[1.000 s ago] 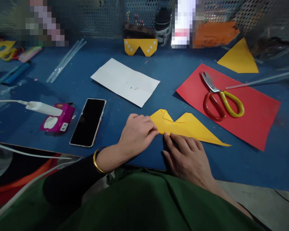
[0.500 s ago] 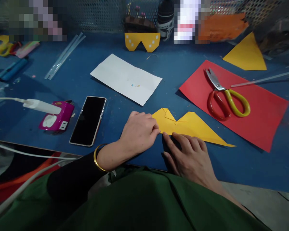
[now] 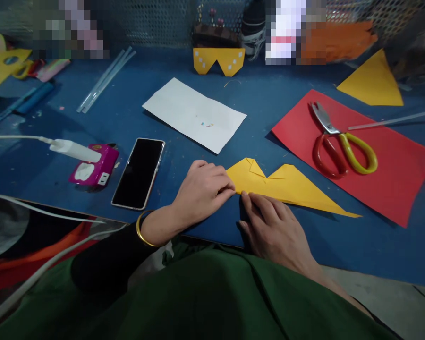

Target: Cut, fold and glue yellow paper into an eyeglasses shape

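A sheet of yellow paper (image 3: 286,186), folded so that its far edge has a V-shaped notch between two peaks, lies on the blue table before me. My left hand (image 3: 207,189) is closed on the paper's left end, thumb against the near edge; the part under the fingers is hidden. Fingers stretched out, my right hand (image 3: 276,226) rests just right of it. Its index fingertip touches the paper's folded near edge, and the thumb stands apart below. The paper's right tip tapers to a point beyond my right hand.
Scissors (image 3: 335,139) with red and yellow handles lie on red paper (image 3: 393,156). White paper (image 3: 194,115) lies ahead, a phone (image 3: 139,174) and a pink adapter (image 3: 108,163) at left. Behind stand a yellow notched cutout (image 3: 218,61) and a yellow triangle (image 3: 373,82).
My view has shifted a little, so the table things appear farther right. Both hands have slid slightly left along the yellow paper's near edge.
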Available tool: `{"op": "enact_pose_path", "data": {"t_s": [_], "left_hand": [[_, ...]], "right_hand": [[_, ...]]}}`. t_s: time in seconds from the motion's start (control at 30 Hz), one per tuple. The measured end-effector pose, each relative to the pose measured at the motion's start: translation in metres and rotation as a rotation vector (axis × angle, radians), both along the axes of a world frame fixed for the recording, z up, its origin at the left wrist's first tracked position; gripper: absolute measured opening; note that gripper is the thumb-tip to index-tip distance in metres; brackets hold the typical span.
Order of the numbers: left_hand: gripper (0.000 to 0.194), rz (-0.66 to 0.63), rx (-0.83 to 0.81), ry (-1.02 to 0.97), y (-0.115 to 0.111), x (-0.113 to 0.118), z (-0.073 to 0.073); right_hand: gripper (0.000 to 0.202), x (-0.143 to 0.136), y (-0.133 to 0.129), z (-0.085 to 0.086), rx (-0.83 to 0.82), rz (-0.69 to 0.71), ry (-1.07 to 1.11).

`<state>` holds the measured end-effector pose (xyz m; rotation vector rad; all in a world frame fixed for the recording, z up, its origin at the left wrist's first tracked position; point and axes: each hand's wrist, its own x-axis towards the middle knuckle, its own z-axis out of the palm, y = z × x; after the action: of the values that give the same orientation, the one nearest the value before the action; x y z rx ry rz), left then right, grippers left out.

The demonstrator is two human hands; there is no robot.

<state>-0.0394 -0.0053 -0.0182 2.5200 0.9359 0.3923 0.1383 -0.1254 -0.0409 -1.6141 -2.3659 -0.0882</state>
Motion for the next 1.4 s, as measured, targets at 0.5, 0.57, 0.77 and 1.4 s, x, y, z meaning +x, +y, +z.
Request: {"op": "enact_pose_path", "data": {"t_s": [0.5,0.57,0.77,1.4], "left_hand": [[0.016,0.128,-0.008,0.12,-0.001,0.007,0.002],[0.016,0.122,-0.005,0.13,0.001,0.008,0.002],[0.016,0.097,0.0,0.138,0.001,0.007,0.003],[0.015,0.163,-0.043,0.142,0.004,-0.006,0.001]], "right_hand": [[0.049,0.002,0.001,0.003,-0.007,0.012,-0.035],[0.047,0.002,0.001,0.005,-0.008,0.009,-0.044],[0.043,-0.007,0.008,0.004,0.022,0.015,-0.022],[0.045,-0.014,0.012,0.002,0.049,0.033,-0.029]]}}
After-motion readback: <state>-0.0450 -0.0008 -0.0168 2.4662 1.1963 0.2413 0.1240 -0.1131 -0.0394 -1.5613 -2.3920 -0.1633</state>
